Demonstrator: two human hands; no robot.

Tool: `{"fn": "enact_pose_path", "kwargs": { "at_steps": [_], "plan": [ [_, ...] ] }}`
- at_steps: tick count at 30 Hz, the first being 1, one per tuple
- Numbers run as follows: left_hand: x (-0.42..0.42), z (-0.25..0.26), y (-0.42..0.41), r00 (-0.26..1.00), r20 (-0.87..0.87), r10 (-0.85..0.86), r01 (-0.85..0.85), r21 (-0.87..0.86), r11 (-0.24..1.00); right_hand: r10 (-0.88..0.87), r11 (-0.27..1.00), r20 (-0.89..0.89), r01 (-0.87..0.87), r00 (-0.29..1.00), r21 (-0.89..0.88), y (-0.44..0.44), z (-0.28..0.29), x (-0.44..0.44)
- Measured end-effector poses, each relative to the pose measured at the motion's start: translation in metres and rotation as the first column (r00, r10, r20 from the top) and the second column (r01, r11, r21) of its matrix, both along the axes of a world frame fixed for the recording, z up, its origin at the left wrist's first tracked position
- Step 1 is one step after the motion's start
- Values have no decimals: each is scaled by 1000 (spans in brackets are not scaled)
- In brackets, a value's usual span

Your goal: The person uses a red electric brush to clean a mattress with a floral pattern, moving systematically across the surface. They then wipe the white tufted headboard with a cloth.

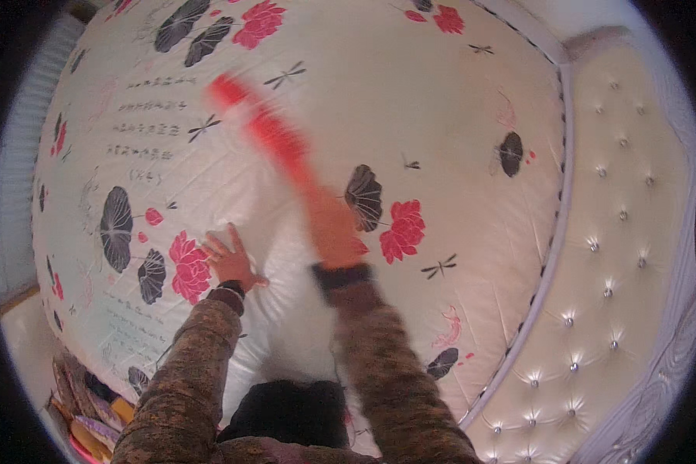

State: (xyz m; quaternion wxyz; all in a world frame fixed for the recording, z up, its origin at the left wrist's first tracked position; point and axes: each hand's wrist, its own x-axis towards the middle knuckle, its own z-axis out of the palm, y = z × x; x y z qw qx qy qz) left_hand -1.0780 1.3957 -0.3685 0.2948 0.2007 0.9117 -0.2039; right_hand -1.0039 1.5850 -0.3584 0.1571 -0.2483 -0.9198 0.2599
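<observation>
My right hand grips a red brush-like tool. It is blurred, with a paler band across it, so its exact kind is hard to tell. The tool reaches away from me to the left over a pale bedspread on a mattress; whether it touches the fabric cannot be made out. My left hand lies palm down on the same bedspread, fingers spread, beside a printed pink lotus flower. Small creases run through the fabric around that hand.
Along the right side stands a tufted cream headboard with shiny buttons and a carved frame. Lotus leaves, dragonflies and lines of writing are printed on the bedspread. Several mixed items lie at the lower left, off the bed. A pale ribbed surface borders the far left.
</observation>
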Motion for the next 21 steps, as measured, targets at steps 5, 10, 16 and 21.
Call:
{"fn": "enact_pose_path", "kwargs": {
  "at_steps": [5, 10, 16, 21],
  "plan": [
    [-3, 6, 0, 999, 33, 22, -23, 22, 999, -627, 779, 232, 599, 744, 184, 179, -18, 212],
    [-9, 10, -3, 996, 69, 62, -64, 36, 997, -872, 483, 229, 838, 434, 255, 230, -24, 341],
    [-13, 7, -4, 989, 100, 113, -121, 79, 989, -636, 768, 156, 600, 756, 225, 143, -71, 112],
    [0, -42, -25, 996, -3, 91, -91, 72, 993, 194, 980, 416, -192, 888, -47, -69, -14, -141]
  ]
}}
